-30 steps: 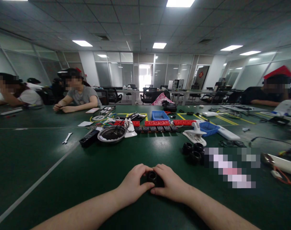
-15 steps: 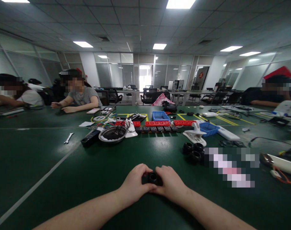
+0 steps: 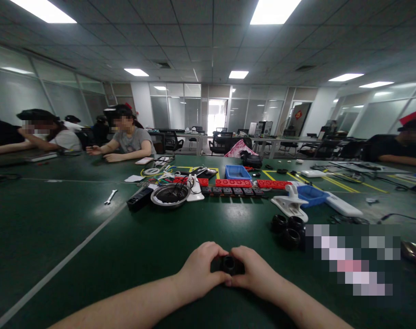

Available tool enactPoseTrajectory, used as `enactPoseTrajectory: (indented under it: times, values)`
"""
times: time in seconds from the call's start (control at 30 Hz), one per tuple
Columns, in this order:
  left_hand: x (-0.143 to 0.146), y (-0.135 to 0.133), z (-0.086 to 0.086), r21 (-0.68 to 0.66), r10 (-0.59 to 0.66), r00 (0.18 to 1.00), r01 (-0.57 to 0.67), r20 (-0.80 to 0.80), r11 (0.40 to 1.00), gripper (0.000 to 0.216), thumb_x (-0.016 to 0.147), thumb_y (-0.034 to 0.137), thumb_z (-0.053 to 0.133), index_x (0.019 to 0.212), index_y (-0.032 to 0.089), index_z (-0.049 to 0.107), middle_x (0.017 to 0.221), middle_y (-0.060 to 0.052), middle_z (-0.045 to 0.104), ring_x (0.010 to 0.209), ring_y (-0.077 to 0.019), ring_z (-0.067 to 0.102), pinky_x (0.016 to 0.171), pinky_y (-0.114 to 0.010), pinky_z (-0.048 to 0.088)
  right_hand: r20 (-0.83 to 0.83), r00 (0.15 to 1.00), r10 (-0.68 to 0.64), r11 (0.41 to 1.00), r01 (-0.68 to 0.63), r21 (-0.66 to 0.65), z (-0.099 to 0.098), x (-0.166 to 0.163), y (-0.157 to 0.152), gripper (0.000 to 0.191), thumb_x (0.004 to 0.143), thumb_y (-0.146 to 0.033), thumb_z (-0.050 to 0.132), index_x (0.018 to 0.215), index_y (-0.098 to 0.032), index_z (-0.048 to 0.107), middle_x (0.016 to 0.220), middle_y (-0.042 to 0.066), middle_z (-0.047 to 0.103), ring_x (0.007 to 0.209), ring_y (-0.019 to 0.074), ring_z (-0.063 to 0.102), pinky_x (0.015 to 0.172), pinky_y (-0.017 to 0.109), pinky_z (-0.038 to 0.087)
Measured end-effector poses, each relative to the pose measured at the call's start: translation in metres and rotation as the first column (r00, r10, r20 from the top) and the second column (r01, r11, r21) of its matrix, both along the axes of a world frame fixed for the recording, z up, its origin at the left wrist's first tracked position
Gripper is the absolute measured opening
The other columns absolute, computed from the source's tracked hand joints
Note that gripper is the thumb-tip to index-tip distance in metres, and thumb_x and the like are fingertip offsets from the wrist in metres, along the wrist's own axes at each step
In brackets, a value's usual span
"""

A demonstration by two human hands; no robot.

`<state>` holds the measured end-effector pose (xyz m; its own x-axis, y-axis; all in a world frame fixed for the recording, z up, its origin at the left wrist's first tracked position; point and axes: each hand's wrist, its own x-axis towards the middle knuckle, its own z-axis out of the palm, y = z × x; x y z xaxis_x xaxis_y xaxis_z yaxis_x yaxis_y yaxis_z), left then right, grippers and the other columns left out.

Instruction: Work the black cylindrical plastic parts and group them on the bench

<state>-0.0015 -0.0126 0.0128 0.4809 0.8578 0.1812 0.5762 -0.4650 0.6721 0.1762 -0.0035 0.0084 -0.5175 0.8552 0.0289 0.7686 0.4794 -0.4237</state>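
A small black ring-like part (image 3: 229,262) with a round hole in its top sits between my two hands, low over the green table (image 3: 153,256). My left hand (image 3: 202,265) closes on it from the left, thumb and fingers curled round its side. From the right, my right hand (image 3: 254,272) grips the same part, and the two thumbs meet at its near side. My fingers cover most of its outer surface. Beyond my right hand stands a cluster of several similar black round parts (image 3: 292,236).
Ahead lie a metal dish (image 3: 170,195), red strips (image 3: 233,183), white clip stands (image 3: 290,203) and blue trays (image 3: 238,172). A wrench (image 3: 111,197) lies at left. One person (image 3: 129,139) sits across the table; others sit at both sides.
The whole view has shifted, so the table things and my hands appear further right and slightly lower. Both hands keep hold of the black part.
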Motion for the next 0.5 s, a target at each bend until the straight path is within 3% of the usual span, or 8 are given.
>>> enactPoseTrajectory:
  times: [0.1, 0.2, 0.33, 0.43, 0.5]
  values:
    - [0.003, -0.001, -0.001, -0.014, 0.065, 0.998, -0.065, -0.008, 0.998, 0.024, 0.064, 0.025, 0.070, 0.082, 0.018, 0.057, 0.083, 0.000, 0.055, 0.081, -0.0185, 0.051, 0.070, -0.027, 0.039, 0.084, 0.991, -0.107, 0.987, 0.095, 0.131, -0.005, -0.008, -0.007, 0.029, 0.064, -0.040, 0.067, 0.075, -0.016, 0.054, 0.074, 0.002, 0.055, 0.069, 0.0183, 0.049, 0.060, 0.027, 0.033]
    - [0.002, -0.001, -0.001, -0.012, 0.055, 0.999, -0.055, -0.002, 0.998, 0.023, 0.066, 0.024, 0.068, 0.085, 0.019, 0.057, 0.085, 0.000, 0.055, 0.082, -0.0185, 0.050, 0.072, -0.027, 0.038, 0.084, 0.993, -0.088, 0.984, 0.073, 0.161, -0.004, -0.009, -0.010, 0.031, 0.065, -0.041, 0.065, 0.081, -0.016, 0.054, 0.081, 0.005, 0.056, 0.077, 0.0212, 0.049, 0.067, 0.031, 0.035]
    - [-0.002, -0.002, 0.001, 0.036, -0.056, 0.998, 0.055, 0.024, 0.998, 0.027, 0.069, 0.020, 0.067, 0.094, 0.020, 0.057, 0.088, 0.000, 0.055, 0.085, -0.0172, 0.050, 0.075, -0.026, 0.038, -0.053, 0.995, 0.080, 0.997, -0.079, 0.024, 0.005, 0.002, -0.006, 0.034, 0.064, -0.032, 0.069, 0.092, -0.019, 0.056, 0.089, 0.003, 0.055, 0.084, 0.0204, 0.048, 0.073, 0.030, 0.036]
    - [-0.004, -0.002, 0.001, 0.060, -0.110, 0.994, 0.109, 0.021, 0.992, 0.028, 0.069, 0.021, 0.068, 0.094, 0.020, 0.057, 0.089, 0.000, 0.056, 0.085, -0.0167, 0.050, 0.075, -0.025, 0.037, -0.119, 0.979, 0.168, 0.979, -0.180, -0.096, 0.011, 0.010, -0.001, 0.020, 0.067, -0.024, 0.068, 0.083, -0.017, 0.059, 0.084, 0.001, 0.055, 0.081, 0.0178, 0.049, 0.070, 0.026, 0.037]
    - [-0.003, -0.003, 0.001, 0.051, -0.106, 0.994, 0.105, 0.012, 0.993, 0.027, 0.067, 0.023, 0.070, 0.091, 0.019, 0.057, 0.087, 0.001, 0.055, 0.083, -0.0164, 0.050, 0.072, -0.024, 0.037, -0.127, 0.980, 0.155, 0.977, -0.171, -0.124, 0.011, 0.012, 0.001, 0.018, 0.065, -0.024, 0.070, 0.076, -0.016, 0.058, 0.079, 0.000, 0.054, 0.077, 0.0162, 0.049, 0.065, 0.024, 0.037]
